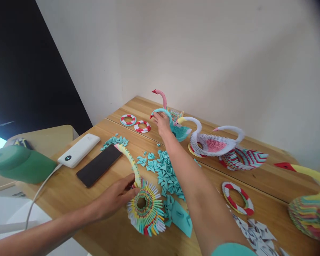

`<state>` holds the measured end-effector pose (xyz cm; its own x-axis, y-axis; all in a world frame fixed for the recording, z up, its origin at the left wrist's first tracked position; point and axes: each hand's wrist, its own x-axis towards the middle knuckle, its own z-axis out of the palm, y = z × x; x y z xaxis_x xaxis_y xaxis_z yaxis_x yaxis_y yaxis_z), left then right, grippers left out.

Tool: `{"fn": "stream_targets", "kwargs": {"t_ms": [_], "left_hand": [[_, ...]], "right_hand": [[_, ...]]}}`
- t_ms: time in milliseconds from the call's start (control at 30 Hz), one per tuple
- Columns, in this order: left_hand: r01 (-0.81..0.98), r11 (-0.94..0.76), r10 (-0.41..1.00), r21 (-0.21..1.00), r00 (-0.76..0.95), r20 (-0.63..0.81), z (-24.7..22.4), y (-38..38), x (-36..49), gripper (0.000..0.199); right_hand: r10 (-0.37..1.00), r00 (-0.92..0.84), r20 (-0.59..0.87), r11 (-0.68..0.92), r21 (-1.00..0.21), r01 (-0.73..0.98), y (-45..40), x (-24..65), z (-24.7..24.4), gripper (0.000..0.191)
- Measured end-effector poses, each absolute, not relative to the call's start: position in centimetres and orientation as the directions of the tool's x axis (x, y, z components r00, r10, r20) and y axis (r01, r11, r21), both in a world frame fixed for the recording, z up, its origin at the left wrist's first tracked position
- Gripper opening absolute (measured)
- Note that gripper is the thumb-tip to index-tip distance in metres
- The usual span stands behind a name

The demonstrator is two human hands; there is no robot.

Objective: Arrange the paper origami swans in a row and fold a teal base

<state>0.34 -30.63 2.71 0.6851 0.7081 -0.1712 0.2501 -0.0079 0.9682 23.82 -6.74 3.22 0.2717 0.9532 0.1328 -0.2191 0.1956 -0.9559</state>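
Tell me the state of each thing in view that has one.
Multicolored swan, left hand gripping its neck base
Teal swan, right hand gripping its neck
Other swans, unheld
Phone, screen dark
Power bank, cable plugged in
Red-and-white rings, lying flat
Teal pieces, folded, loose
White pieces, loose
Green container, unclear whether closed

This is a papercraft corner; whether in a home or workshop is unclear. A table (69,192) by a wall (216,53) carries paper swans (213,143), rings (225,191), folded pieces (169,176), a phone (99,166) and a power bank (79,150).
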Motion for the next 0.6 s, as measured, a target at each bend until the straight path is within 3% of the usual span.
{"fn": "stream_targets", "kwargs": {"t_ms": [133,233,333,467,600], "left_hand": [[0.280,0.007,0.691,0.960,0.693,-0.207,2.8,-30.8,-0.4,0.073],[0.264,-0.006,0.642,0.965,0.741,-0.198,3.2,-30.4,-1.8,0.079],[0.354,0.000,0.618,0.935,0.735,-0.278,3.3,-30.0,-4.3,0.081],[0.579,-0.140,0.676,0.803,0.649,-0.350,4.6,-29.5,-8.9,0.060],[0.707,-0.247,0.737,0.663,0.581,-0.345,8.8,-28.1,-12.5,0.037]], "right_hand": [[0.955,0.265,0.133,0.190,-0.961,-0.203,-6.7,23.8,3.1,0.026],[0.956,0.269,0.122,0.177,-0.965,-0.193,-6.7,23.8,3.0,0.027],[0.958,0.264,0.113,0.171,-0.964,-0.205,-6.7,23.8,3.0,0.027],[0.962,0.249,0.116,0.173,-0.961,-0.217,-6.8,23.7,3.2,0.027],[0.964,0.243,0.112,0.172,-0.955,-0.240,-7.2,23.4,3.5,0.025]]}}
